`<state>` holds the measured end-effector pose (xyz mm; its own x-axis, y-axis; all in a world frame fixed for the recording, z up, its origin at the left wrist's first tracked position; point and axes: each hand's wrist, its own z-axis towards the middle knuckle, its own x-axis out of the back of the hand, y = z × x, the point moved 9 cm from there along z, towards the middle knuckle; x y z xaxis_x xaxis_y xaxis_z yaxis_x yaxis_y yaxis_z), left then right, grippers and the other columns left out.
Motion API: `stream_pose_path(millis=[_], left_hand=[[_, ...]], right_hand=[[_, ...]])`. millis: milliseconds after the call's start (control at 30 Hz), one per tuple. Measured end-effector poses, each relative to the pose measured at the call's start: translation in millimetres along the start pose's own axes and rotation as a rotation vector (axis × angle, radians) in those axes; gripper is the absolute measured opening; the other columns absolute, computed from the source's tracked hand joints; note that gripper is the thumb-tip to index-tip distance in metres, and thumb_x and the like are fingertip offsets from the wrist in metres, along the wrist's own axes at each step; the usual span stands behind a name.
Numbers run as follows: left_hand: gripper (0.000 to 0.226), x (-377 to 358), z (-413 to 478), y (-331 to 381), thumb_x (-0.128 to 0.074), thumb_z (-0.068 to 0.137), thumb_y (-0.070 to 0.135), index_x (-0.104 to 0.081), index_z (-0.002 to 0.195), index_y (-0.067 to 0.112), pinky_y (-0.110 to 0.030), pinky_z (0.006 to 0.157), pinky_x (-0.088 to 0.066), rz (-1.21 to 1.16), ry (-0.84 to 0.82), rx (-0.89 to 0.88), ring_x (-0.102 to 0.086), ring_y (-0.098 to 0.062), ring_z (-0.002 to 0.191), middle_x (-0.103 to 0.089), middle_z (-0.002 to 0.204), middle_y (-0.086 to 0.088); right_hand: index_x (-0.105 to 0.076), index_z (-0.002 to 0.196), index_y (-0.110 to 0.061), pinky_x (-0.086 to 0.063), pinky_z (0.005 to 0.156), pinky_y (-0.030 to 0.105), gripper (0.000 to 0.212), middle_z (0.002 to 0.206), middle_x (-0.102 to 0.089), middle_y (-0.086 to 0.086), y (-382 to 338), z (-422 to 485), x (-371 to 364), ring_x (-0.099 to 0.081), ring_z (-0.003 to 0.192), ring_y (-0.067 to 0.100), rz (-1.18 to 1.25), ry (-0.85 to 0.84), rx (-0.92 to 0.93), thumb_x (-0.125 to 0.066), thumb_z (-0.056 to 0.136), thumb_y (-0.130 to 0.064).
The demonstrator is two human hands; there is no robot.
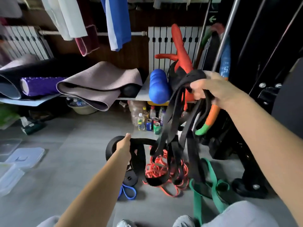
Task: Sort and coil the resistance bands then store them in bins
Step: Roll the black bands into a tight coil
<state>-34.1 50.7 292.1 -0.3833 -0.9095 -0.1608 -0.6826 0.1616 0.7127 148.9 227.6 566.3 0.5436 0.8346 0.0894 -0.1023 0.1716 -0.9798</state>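
In the head view, the only mark you can read is a green arrow (pixel 212 18) pointing left, high above and to the right of the tangle of orange bands (pixel 161 169) on the floor. The labels on the cans (pixel 156 126) behind that tangle are too blurred to read.

Your right hand (pixel 213 91) is raised above the orange bands. Its fingers (pixel 197 94) are clenched round a bundle of black bands (pixel 173 112), and the loops hang down from under them over the tangle.

Your left hand (pixel 124 145), just left of the tangle, grips a thick black loop (pixel 109 149) with the thumb on top.

A coiled black band (pixel 130 177) and a blue band (pixel 129 192) lie left of the tangle. A green band (pixel 198 199) lies to its right, and clear bins (pixel 9 176) sit well to its left.
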Motion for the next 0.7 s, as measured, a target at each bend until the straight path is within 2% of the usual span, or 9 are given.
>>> stream_pose_path(millis=[67, 133, 233, 400, 500, 567, 633, 667, 700], left_hand=[[0.046, 12, 6, 3, -0.061, 0.088, 0.043, -0.055, 0.102, 0.0, -0.037, 0.076, -0.05, 0.027, 0.028, -0.008, -0.061, -0.032, 0.088, -0.062, 0.101, -0.018], [0.049, 19, 6, 5, -0.06, 0.088, 0.045, -0.056, 0.104, -0.002, -0.038, 0.079, -0.049, 0.081, 0.017, -0.011, -0.059, -0.032, 0.08, -0.062, 0.096, -0.019], [0.042, 15, 0, -7, -0.063, 0.087, 0.039, -0.057, 0.1, 0.0, -0.036, 0.069, -0.048, 0.252, -0.133, 0.065, -0.056, -0.03, 0.068, -0.06, 0.083, -0.018], [0.03, 4, -25, -49, -0.076, 0.077, 0.029, -0.064, 0.084, 0.002, -0.034, 0.064, -0.053, 0.52, -0.289, 0.137, -0.064, -0.027, 0.065, -0.069, 0.074, -0.015], [0.03, -5, -34, -81, -0.074, 0.08, 0.031, -0.066, 0.094, 0.006, -0.033, 0.073, -0.055, 0.663, -0.393, 0.107, -0.069, -0.022, 0.075, -0.073, 0.084, -0.01], [0.047, -14, -39, -86, -0.072, 0.078, 0.044, -0.062, 0.109, 0.011, -0.022, 0.075, -0.051, 1.075, -0.405, -0.019, -0.068, -0.013, 0.092, -0.072, 0.102, -0.003], [0.102, -34, -48, -69, -0.075, 0.064, 0.06, -0.032, 0.141, 0.009, -0.027, 0.102, -0.038, 1.445, -0.323, -0.244, -0.041, -0.019, 0.132, -0.041, 0.144, -0.009], [0.124, -53, -62, -57, -0.078, 0.054, 0.061, -0.015, 0.148, 0.01, -0.032, 0.111, -0.029, 1.422, -0.367, -0.35, -0.025, -0.022, 0.141, -0.024, 0.153, -0.007], [0.124, -80, -79, -43, -0.083, 0.052, 0.055, -0.016, 0.147, 0.013, -0.033, 0.112, -0.029, 1.281, -0.484, -0.514, -0.025, -0.018, 0.14, -0.026, 0.152, 0.001]], right_hand=[[-0.056, 0.075, -0.018, -0.031, 0.052, 0.026, 0.015, 0.049, -0.043, -0.006, -9, 2, 9, -0.038, 0.042, 0.009, 0.195, 0.017, 0.058, -0.064, 0.063, -0.013], [-0.056, 0.08, -0.016, -0.034, 0.054, 0.027, 0.02, 0.05, -0.047, -0.004, -16, 5, 13, -0.04, 0.043, 0.011, 0.143, 0.031, 0.084, -0.064, 0.063, -0.01], [-0.065, 0.074, -0.023, -0.028, 0.055, 0.03, 0.019, 0.051, -0.045, -0.004, -16, 13, 12, -0.038, 0.045, 0.012, 0.126, 0.039, 0.094, -0.059, 0.07, -0.005], [-0.059, 0.077, -0.021, -0.023, 0.056, 0.031, 0.015, 0.047, -0.039, -0.006, -3, 18, 4, -0.032, 0.043, 0.01, 0.098, 0.052, 0.044, -0.057, 0.072, -0.007], [-0.058, 0.081, -0.019, -0.026, 0.053, 0.027, 0.014, 0.046, -0.039, -0.009, -6, 18, -2, -0.033, 0.042, 0.009, 0.113, 0.036, 0.054, -0.055, 0.074, -0.007], [-0.06, 0.076, -0.021, -0.029, 0.051, 0.025, 0.014, 0.045, -0.038, -0.009, -11, 14, -8, -0.033, 0.042, 0.008, 0.108, -0.023, 0.059, -0.057, 0.072, -0.008], [-0.061, 0.07, -0.024, -0.03, 0.052, 0.025, 0.013, 0.046, -0.039, -0.009, -16, 10, -16, -0.034, 0.042, 0.008, 0.055, -0.124, 0.058, -0.061, 0.067, -0.012], [-0.061, 0.071, -0.024, -0.03, 0.052, 0.026, 0.013, 0.047, -0.04, -0.009, -19, 8, -22, -0.035, 0.042, 0.007, 0.043, -0.172, 0.054, -0.061, 0.067, -0.012], [-0.061, 0.073, -0.022, -0.03, 0.051, 0.025, 0.014, 0.047, -0.043, -0.01, -20, 6, -27, -0.036, 0.042, 0.007, 0.041, -0.209, 0.05, -0.06, 0.068, -0.009]])
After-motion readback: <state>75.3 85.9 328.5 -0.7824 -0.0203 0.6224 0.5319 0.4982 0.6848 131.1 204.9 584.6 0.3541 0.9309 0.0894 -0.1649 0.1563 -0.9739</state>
